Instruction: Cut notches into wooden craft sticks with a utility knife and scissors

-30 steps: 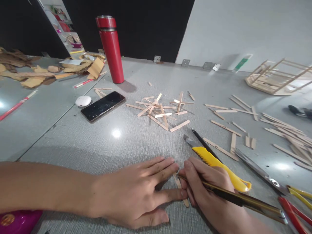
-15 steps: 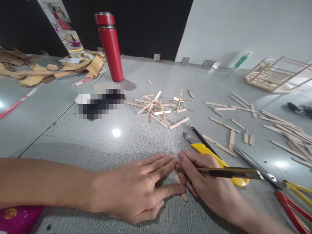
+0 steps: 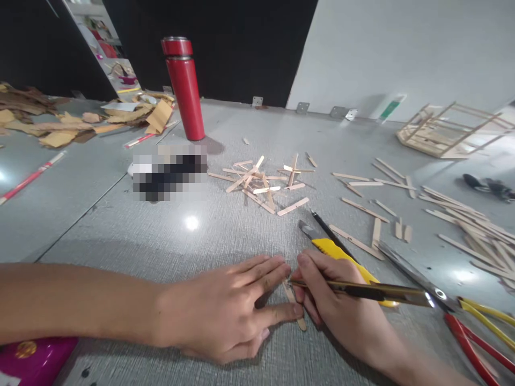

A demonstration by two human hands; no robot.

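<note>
A small wooden craft stick lies on the grey table, slanting between my hands. My left hand rests palm down with fingers spread, its fingertips pressing the stick to the table. In a pen-like grip, my right hand holds a slim gold-and-dark craft knife. The knife's tip meets the stick near its upper end, close to my left fingertips. Behind my right hand lie a yellow utility knife and a black pen. The far end of the stick is partly hidden under my fingers.
Loose craft sticks lie scattered ahead, with a larger pile at right. Scissors and red-handled pliers lie at lower right. A red flask stands at the back, a wooden stick frame far right, torn cardboard left.
The view has shifted slightly. The craft knife stays against the stick and its rear end tilts a little lower. My left hand keeps the same hold on the stick.
</note>
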